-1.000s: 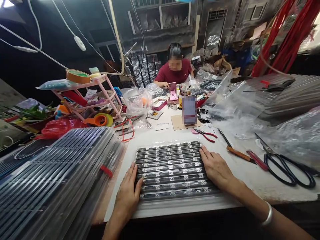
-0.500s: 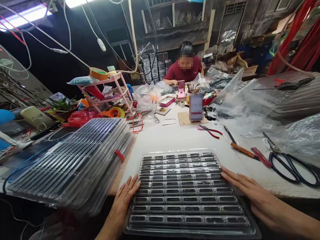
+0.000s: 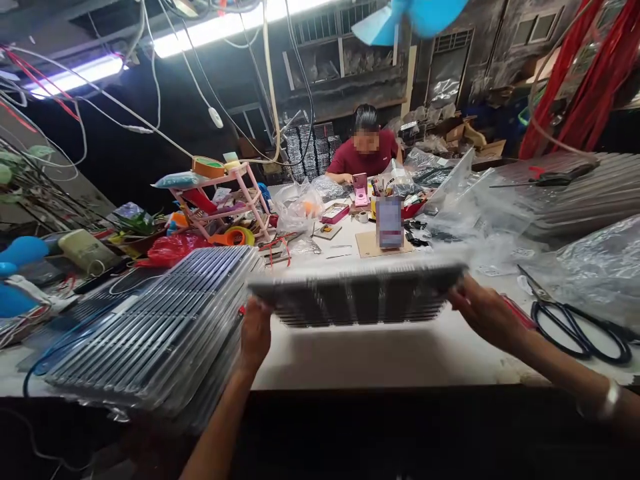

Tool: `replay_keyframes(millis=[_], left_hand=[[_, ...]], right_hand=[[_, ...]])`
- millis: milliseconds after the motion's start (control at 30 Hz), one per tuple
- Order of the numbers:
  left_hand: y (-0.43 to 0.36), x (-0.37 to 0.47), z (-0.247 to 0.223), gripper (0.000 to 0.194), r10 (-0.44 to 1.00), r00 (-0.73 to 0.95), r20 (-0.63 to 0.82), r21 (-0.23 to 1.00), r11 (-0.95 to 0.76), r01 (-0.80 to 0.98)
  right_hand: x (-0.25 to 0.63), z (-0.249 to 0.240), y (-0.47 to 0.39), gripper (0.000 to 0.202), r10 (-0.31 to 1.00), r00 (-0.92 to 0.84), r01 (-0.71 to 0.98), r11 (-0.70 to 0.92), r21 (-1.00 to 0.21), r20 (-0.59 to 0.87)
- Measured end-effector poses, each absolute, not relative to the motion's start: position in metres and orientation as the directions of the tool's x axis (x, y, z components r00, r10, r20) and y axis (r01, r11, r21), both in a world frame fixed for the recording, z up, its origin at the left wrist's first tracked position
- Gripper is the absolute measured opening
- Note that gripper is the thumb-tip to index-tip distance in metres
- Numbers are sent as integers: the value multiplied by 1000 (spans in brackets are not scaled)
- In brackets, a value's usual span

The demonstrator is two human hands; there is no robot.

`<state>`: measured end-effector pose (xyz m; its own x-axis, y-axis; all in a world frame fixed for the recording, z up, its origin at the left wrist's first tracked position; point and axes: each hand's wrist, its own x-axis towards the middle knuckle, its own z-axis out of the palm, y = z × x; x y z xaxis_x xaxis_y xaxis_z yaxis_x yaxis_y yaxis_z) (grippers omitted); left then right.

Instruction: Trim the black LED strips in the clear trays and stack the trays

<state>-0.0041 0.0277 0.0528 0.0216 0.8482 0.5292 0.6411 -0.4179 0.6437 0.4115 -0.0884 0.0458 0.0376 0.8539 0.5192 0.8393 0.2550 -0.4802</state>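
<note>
Between my hands a clear plastic tray of dark strip-shaped parts is lifted off the white table, tilted up and blurred by motion. My left hand is closed on its left end. At the opposite end my right hand grips the right edge, fingers partly hidden behind it. Left of my left hand lies a stack of similar clear trays filled with long dark strips. Big scissors with dark handles rest to the right of my right hand.
Across the table sits a person in a dark red shirt. A phone stands on a brown board. A pink rack holds tape and odds and ends at left. Plastic bags pile up at right. Cables hang overhead.
Both hands have raised the tray off the table and tipped it, so its face is now seen edge-on. My fingers went from resting flat along its sides to gripping them. The view shifted upward.
</note>
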Motion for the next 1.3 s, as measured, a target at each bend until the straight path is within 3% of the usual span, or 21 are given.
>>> replay_keyframes(millis=[67,167,333,433,567,633,733,833,933,1067,1167,1300], left_hand=[[48,7,66,57,869,35,493,631,-385,673],[55,9,66,54,924,119,364,584,-326,743],[43,8,33,50,975,150,164,393,-204,896],[42,13,24,49,983,155,96,257,-175,950],[31,14,23,48,982,168,89,138,-179,974],[13,9,20,45,979,175,102,116,-187,976],[-20,1,5,46,971,175,160,215,-208,954],[-33,-2,-8,46,962,154,226,386,-233,893],[-20,0,-12,47,961,131,244,499,-241,832],[-2,0,-10,50,961,138,240,610,-260,749],[-2,-2,-7,52,977,99,187,738,-207,642],[-13,-3,2,47,996,32,88,867,-92,490]], right_hand=[[404,60,-69,47,914,202,774,72,-629,353],[395,57,-61,54,965,200,727,-31,-685,168],[393,28,-68,56,989,141,781,-139,-609,-46],[395,23,-62,51,975,153,841,-214,-498,-159],[393,18,-69,46,948,255,890,-308,-336,-193],[387,9,-90,49,954,275,884,-299,-358,-118],[371,-9,-129,55,958,225,855,-107,-508,176],[351,-20,-148,48,909,235,895,-64,-442,344],[336,-21,-138,45,902,232,930,-97,-354,363],[332,-24,-119,46,893,216,937,-76,-342,394],[332,-28,-117,46,880,235,905,-42,-424,414],[331,-21,-121,46,876,316,782,-22,-623,365]])
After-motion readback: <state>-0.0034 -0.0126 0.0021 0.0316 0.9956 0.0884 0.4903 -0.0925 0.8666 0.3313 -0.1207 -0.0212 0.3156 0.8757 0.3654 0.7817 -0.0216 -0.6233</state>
